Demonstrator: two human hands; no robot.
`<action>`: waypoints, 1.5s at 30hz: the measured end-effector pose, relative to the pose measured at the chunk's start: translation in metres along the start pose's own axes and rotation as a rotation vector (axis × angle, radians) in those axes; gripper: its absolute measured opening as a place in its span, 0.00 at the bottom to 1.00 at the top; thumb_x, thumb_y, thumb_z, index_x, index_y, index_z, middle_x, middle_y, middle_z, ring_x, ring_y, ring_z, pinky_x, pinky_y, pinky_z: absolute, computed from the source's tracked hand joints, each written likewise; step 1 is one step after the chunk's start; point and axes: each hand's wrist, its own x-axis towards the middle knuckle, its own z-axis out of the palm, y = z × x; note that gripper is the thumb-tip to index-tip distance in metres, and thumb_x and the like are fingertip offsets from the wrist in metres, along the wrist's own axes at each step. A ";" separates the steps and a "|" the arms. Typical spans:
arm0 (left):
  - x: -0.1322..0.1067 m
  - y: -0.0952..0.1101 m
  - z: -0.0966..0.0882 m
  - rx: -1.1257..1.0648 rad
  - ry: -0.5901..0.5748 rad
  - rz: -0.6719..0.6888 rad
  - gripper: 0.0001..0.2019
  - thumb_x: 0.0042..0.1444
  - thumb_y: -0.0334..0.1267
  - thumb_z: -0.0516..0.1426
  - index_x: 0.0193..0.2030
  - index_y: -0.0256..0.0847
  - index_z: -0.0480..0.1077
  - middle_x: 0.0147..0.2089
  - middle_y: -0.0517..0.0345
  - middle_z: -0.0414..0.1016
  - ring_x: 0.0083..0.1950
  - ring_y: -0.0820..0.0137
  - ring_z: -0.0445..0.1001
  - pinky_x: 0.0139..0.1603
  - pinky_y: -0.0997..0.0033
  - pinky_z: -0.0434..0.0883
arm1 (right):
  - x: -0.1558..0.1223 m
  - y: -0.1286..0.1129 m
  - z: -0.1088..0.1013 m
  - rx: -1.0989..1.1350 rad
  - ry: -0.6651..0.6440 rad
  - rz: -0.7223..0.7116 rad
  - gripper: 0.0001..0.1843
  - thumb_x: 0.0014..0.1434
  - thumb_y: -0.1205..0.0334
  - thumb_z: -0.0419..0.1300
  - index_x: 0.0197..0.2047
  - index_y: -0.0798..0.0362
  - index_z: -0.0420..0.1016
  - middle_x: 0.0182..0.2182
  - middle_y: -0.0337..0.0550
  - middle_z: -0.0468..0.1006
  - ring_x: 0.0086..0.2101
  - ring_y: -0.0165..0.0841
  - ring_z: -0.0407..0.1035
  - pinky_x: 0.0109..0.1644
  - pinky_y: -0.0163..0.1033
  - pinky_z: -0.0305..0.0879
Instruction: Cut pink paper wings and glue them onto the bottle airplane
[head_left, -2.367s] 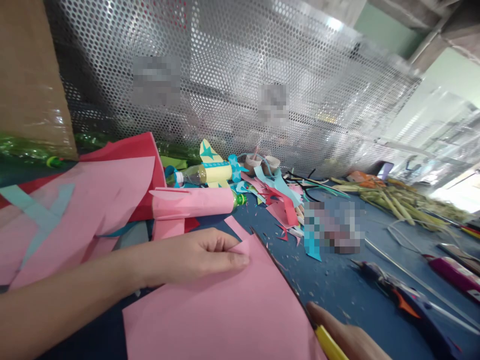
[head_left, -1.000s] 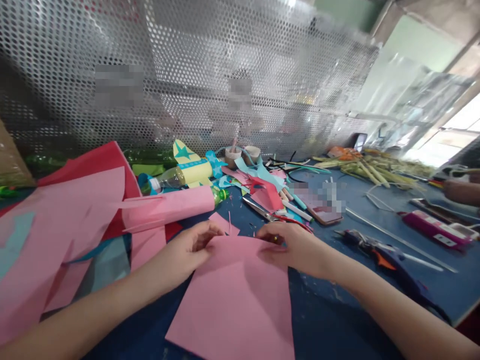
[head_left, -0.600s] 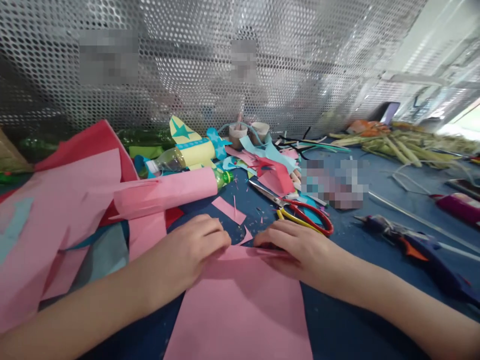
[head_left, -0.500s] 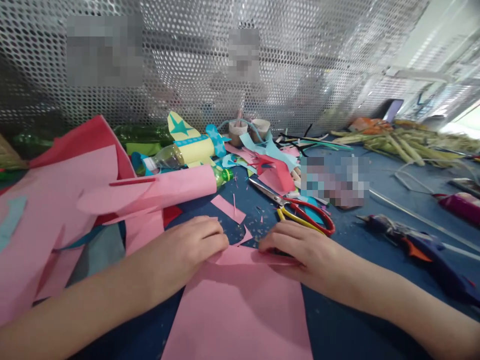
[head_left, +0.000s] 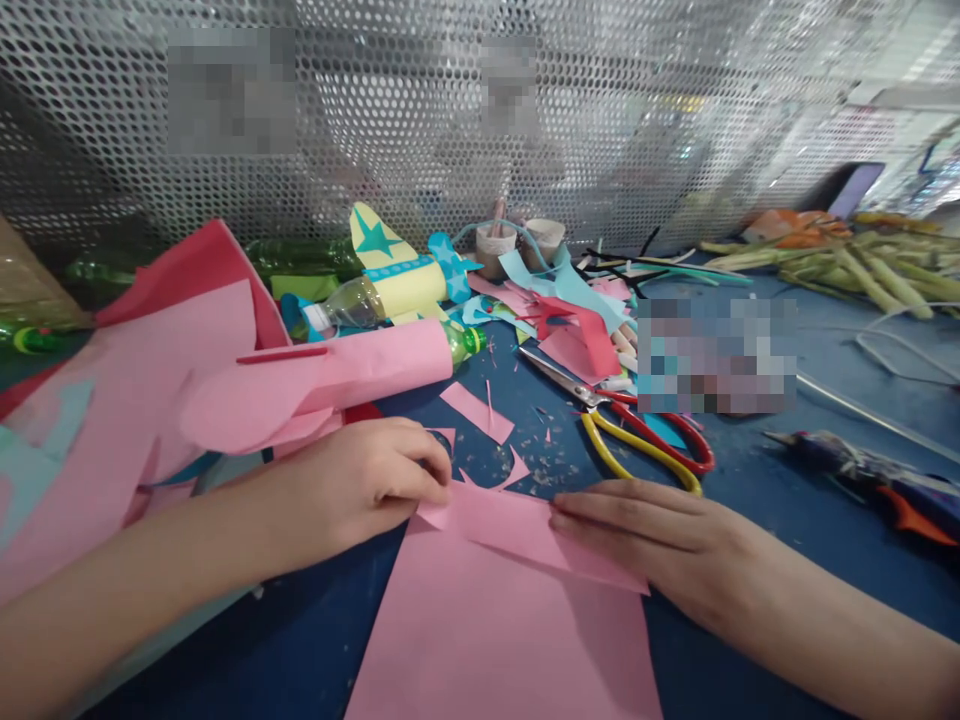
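A large sheet of pink paper (head_left: 510,650) lies on the blue table in front of me. Across its far end runs a narrow pink band (head_left: 517,530); I cannot tell whether it is a folded flap or a separate strip. My left hand (head_left: 382,475) pinches the left end of this paper between thumb and fingers. Flat on the right part of the band rest the outstretched fingers of my right hand (head_left: 667,545), its thumb hidden. Scissors (head_left: 600,400) with red and yellow handles lie open just beyond my right hand. Small pink scraps (head_left: 480,412) are scattered between the hands.
A pink-wrapped bottle (head_left: 375,365) and a yellow-and-blue one (head_left: 405,290) lie at left, beside big pink sheets (head_left: 187,340). Paper offcuts (head_left: 577,335) and two cups (head_left: 496,245) stand near the perforated silver wall. At right is a dark-blue tool (head_left: 862,475), probably a glue gun.
My right hand has slid right and its fingers have flattened onto the pink band. My left hand keeps its pinch. The view has turned slightly, shifting objects.
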 end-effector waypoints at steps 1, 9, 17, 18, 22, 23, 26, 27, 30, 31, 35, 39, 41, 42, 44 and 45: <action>0.001 0.001 -0.001 -0.006 -0.002 -0.005 0.14 0.58 0.27 0.52 0.35 0.44 0.78 0.40 0.56 0.80 0.42 0.68 0.76 0.43 0.71 0.68 | -0.002 0.000 0.001 -0.002 0.004 -0.008 0.23 0.68 0.73 0.43 0.62 0.57 0.65 0.58 0.48 0.72 0.58 0.34 0.64 0.63 0.40 0.63; 0.002 0.004 -0.003 -0.018 -0.036 -0.045 0.12 0.58 0.29 0.54 0.34 0.44 0.78 0.40 0.56 0.80 0.41 0.67 0.76 0.42 0.71 0.69 | -0.003 -0.001 0.001 0.010 -0.046 0.034 0.23 0.67 0.73 0.44 0.62 0.56 0.65 0.58 0.49 0.72 0.59 0.34 0.63 0.64 0.39 0.61; 0.001 0.032 0.008 0.175 0.053 -0.071 0.13 0.59 0.28 0.51 0.38 0.41 0.77 0.38 0.53 0.79 0.42 0.62 0.75 0.45 0.64 0.73 | 0.002 -0.006 0.000 0.032 0.022 0.080 0.21 0.68 0.74 0.43 0.57 0.58 0.69 0.55 0.49 0.74 0.55 0.34 0.66 0.60 0.38 0.66; 0.001 0.034 0.012 0.234 0.066 -0.046 0.14 0.60 0.28 0.50 0.41 0.40 0.76 0.39 0.51 0.79 0.43 0.61 0.75 0.47 0.62 0.73 | 0.003 -0.007 -0.001 0.041 0.024 0.087 0.20 0.68 0.74 0.43 0.56 0.58 0.69 0.54 0.49 0.74 0.54 0.34 0.67 0.60 0.38 0.67; 0.002 0.037 0.033 0.460 0.107 0.102 0.16 0.62 0.27 0.47 0.51 0.31 0.72 0.49 0.43 0.78 0.50 0.57 0.74 0.53 0.56 0.72 | 0.004 -0.007 -0.005 0.061 0.002 0.098 0.20 0.67 0.74 0.45 0.56 0.56 0.70 0.53 0.48 0.75 0.53 0.34 0.67 0.58 0.39 0.68; 0.003 0.037 0.037 0.478 0.120 0.126 0.16 0.63 0.27 0.47 0.53 0.29 0.71 0.51 0.43 0.77 0.51 0.57 0.73 0.54 0.56 0.71 | 0.004 -0.007 -0.005 0.061 -0.004 0.105 0.20 0.67 0.74 0.45 0.56 0.55 0.70 0.53 0.48 0.74 0.53 0.34 0.67 0.58 0.39 0.68; 0.005 0.039 0.044 0.512 0.152 0.150 0.16 0.65 0.29 0.46 0.53 0.28 0.71 0.52 0.43 0.77 0.52 0.58 0.74 0.55 0.58 0.71 | 0.005 -0.007 -0.006 0.062 -0.016 0.132 0.19 0.66 0.74 0.46 0.55 0.55 0.71 0.53 0.47 0.74 0.53 0.33 0.67 0.58 0.38 0.68; 0.006 0.042 0.046 0.539 0.161 0.150 0.17 0.65 0.29 0.45 0.51 0.28 0.72 0.52 0.43 0.78 0.51 0.58 0.75 0.53 0.59 0.73 | 0.005 -0.007 -0.006 0.059 -0.014 0.128 0.19 0.66 0.74 0.47 0.55 0.55 0.71 0.53 0.47 0.74 0.53 0.33 0.67 0.58 0.38 0.67; 0.006 0.052 0.051 0.660 0.206 0.111 0.22 0.67 0.34 0.41 0.49 0.27 0.74 0.50 0.42 0.79 0.49 0.57 0.77 0.48 0.59 0.74 | 0.006 -0.007 -0.006 0.033 -0.001 0.087 0.18 0.67 0.73 0.46 0.55 0.58 0.71 0.54 0.48 0.75 0.54 0.32 0.67 0.59 0.37 0.66; 0.005 0.055 0.054 0.700 0.226 0.091 0.23 0.68 0.35 0.41 0.49 0.26 0.74 0.50 0.42 0.79 0.49 0.57 0.77 0.47 0.60 0.74 | 0.007 -0.007 -0.006 0.024 0.007 0.079 0.18 0.67 0.73 0.46 0.56 0.58 0.70 0.54 0.48 0.75 0.54 0.32 0.67 0.59 0.37 0.66; 0.001 0.064 0.064 0.772 0.265 0.059 0.21 0.67 0.36 0.43 0.51 0.27 0.73 0.52 0.44 0.78 0.52 0.60 0.75 0.51 0.64 0.70 | 0.008 -0.007 -0.004 0.035 0.004 0.079 0.19 0.69 0.70 0.46 0.61 0.56 0.64 0.56 0.46 0.74 0.54 0.32 0.67 0.60 0.39 0.66; 0.000 0.064 0.065 0.770 0.310 0.046 0.20 0.67 0.38 0.44 0.52 0.28 0.72 0.52 0.45 0.78 0.51 0.60 0.75 0.51 0.62 0.69 | 0.008 -0.007 -0.004 0.111 0.039 0.077 0.17 0.69 0.69 0.47 0.58 0.56 0.66 0.54 0.46 0.75 0.53 0.28 0.67 0.60 0.34 0.63; 0.000 0.063 0.063 0.767 0.333 0.024 0.21 0.67 0.39 0.44 0.52 0.28 0.72 0.50 0.44 0.79 0.49 0.59 0.76 0.49 0.61 0.70 | 0.008 -0.007 -0.005 0.145 0.066 0.070 0.16 0.69 0.69 0.47 0.56 0.57 0.69 0.53 0.48 0.75 0.53 0.28 0.67 0.59 0.32 0.63; 0.000 0.063 0.061 0.766 0.340 0.018 0.22 0.67 0.40 0.44 0.52 0.27 0.72 0.49 0.44 0.80 0.48 0.58 0.76 0.48 0.60 0.71 | 0.008 -0.007 -0.005 0.155 0.072 0.064 0.16 0.70 0.69 0.47 0.55 0.57 0.70 0.53 0.49 0.75 0.53 0.28 0.67 0.59 0.32 0.63; -0.001 0.063 0.059 0.759 0.354 0.021 0.21 0.66 0.40 0.45 0.50 0.27 0.73 0.46 0.43 0.80 0.47 0.57 0.75 0.48 0.59 0.72 | 0.007 -0.007 -0.005 0.176 0.070 0.059 0.16 0.69 0.71 0.46 0.54 0.58 0.70 0.52 0.50 0.76 0.52 0.28 0.67 0.58 0.31 0.64; -0.001 0.063 0.058 0.752 0.361 0.025 0.20 0.66 0.40 0.46 0.49 0.27 0.73 0.46 0.43 0.80 0.47 0.57 0.75 0.48 0.58 0.72 | 0.007 -0.007 -0.005 0.189 0.070 0.064 0.16 0.68 0.73 0.47 0.54 0.58 0.70 0.52 0.50 0.75 0.52 0.28 0.67 0.57 0.31 0.64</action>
